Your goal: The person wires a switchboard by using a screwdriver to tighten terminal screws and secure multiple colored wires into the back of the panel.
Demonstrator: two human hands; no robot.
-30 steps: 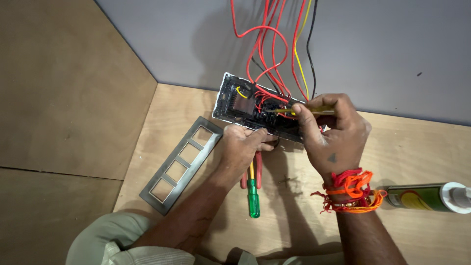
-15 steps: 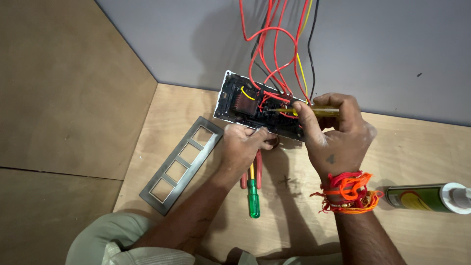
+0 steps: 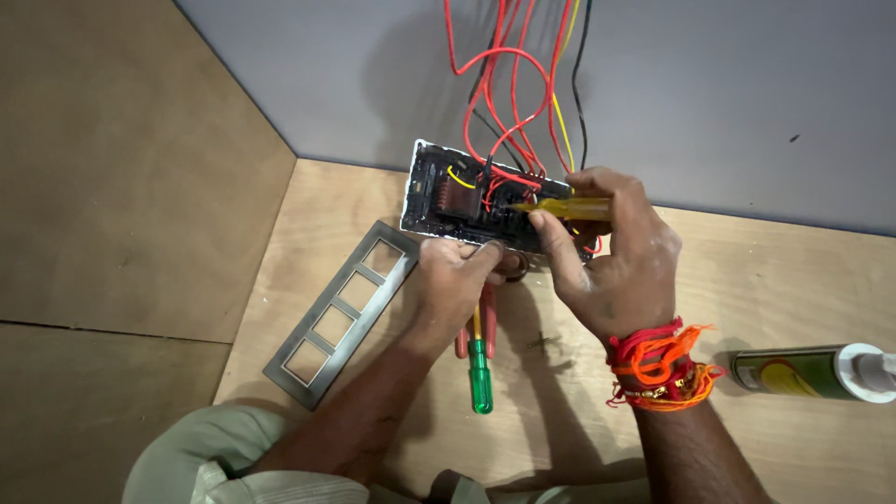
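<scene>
Pinching a yellow tester screwdriver [image 3: 569,207], the right hand [image 3: 611,261] presses its tip into the switch module [image 3: 467,198]; the left hand [image 3: 457,280] clamps the module's lower edge. Red wires [image 3: 504,84] rise above; a green screwdriver [image 3: 480,364] lies on the bench [image 3: 793,280].

Pale green sleeves pushed up both forearms, red and orange threads [image 3: 661,366] around the right wrist.
</scene>
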